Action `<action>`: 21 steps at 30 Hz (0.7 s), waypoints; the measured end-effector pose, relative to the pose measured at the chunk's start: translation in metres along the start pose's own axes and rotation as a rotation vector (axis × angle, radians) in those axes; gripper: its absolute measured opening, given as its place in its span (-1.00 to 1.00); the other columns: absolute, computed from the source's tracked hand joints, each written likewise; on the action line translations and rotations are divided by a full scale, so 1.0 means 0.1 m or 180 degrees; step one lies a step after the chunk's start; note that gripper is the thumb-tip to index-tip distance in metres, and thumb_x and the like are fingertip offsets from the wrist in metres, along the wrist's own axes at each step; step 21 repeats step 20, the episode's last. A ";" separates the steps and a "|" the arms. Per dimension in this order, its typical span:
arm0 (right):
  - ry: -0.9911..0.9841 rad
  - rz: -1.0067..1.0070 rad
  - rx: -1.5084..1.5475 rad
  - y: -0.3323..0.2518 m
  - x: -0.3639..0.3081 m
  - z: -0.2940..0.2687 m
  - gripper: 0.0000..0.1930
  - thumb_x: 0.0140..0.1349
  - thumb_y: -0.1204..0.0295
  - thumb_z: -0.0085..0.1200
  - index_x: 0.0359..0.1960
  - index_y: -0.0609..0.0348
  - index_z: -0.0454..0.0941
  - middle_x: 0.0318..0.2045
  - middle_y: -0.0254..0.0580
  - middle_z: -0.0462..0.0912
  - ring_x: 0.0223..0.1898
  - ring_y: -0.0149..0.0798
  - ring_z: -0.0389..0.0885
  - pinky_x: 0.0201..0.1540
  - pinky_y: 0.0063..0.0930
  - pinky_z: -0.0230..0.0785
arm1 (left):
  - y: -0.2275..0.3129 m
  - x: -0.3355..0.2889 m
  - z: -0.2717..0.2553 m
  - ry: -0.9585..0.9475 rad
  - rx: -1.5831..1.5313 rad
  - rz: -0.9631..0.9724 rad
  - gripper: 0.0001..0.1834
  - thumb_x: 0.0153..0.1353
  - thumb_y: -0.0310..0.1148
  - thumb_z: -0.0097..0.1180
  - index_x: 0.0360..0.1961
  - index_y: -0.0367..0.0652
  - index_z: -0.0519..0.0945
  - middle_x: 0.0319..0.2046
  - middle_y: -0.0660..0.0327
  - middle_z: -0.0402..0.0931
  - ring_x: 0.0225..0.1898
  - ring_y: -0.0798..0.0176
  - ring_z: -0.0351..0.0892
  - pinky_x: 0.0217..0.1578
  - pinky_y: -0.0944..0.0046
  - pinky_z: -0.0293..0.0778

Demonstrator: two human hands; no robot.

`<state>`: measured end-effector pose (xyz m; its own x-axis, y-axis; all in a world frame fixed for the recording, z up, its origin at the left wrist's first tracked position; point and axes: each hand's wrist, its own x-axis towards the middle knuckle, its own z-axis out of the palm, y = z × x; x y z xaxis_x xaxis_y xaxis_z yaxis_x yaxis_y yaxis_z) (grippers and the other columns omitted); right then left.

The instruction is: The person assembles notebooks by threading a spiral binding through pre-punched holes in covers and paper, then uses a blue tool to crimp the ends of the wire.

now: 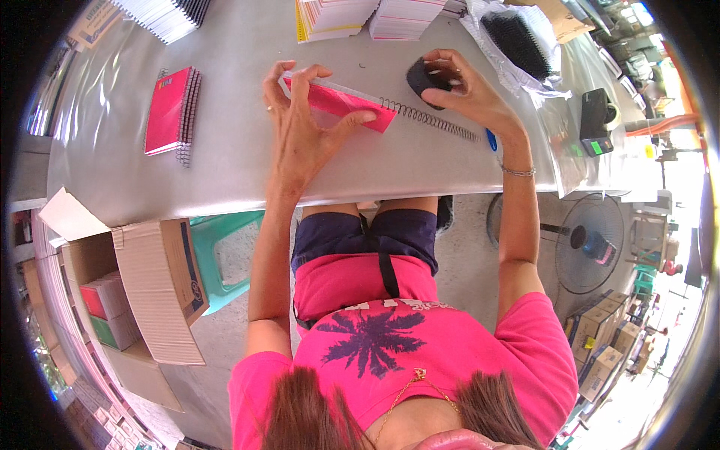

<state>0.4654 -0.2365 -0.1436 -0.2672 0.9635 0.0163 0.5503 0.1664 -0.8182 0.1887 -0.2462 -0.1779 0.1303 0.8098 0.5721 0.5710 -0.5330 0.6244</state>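
Near the middle of the metal table, my left hand (296,139) grips a pink-red notebook (345,105), tilted up on its edge with the thumb against its cover. A dark wire spiral coil (439,124) meets the notebook's right end and stretches out to the right over the tabletop. My right hand (480,97) is curled around a black rounded block (422,81), above the coil. What the block is made of I cannot make out. A small blue object (491,140) lies beside my right wrist.
Red spiral notebooks (169,112) are stacked at the left. Page stacks (337,19) stand at the far edge, near black coils (516,45) in plastic. A black tape dispenser (596,124) is at the right. Below the table are an open carton (161,292) and a fan (592,244).
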 end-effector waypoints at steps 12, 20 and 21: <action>-0.1034 -0.0051 0.1549 -0.36 -0.08 0.05 -0.20 0.06 0.00 0.32 0.24 0.26 0.36 0.06 -0.15 0.52 0.11 -0.33 0.47 0.17 -0.47 0.29 | -0.07 0.05 0.02 -0.0262 -0.0826 -0.0296 -0.11 -0.33 -0.13 0.63 -0.05 -0.24 0.29 -0.10 0.10 0.17 0.04 0.03 0.25 0.08 0.11 0.32; -0.1063 0.0206 0.0861 -0.43 -0.04 0.11 -0.30 0.18 0.01 0.24 0.26 0.10 0.35 0.08 -0.16 0.49 0.13 -0.30 0.45 0.17 -0.48 0.30 | -0.14 0.09 -0.05 -0.0504 -0.0573 -0.0128 -0.08 -0.31 -0.04 0.62 -0.03 -0.19 0.29 -0.10 0.12 0.17 0.04 0.04 0.24 0.04 0.10 0.36; -0.1063 0.0206 0.0861 -0.43 -0.04 0.11 -0.30 0.18 0.01 0.24 0.26 0.10 0.35 0.08 -0.16 0.49 0.13 -0.30 0.45 0.17 -0.48 0.30 | -0.14 0.09 -0.05 -0.0504 -0.0573 -0.0128 -0.08 -0.31 -0.04 0.62 -0.03 -0.19 0.29 -0.10 0.12 0.17 0.04 0.04 0.24 0.04 0.10 0.36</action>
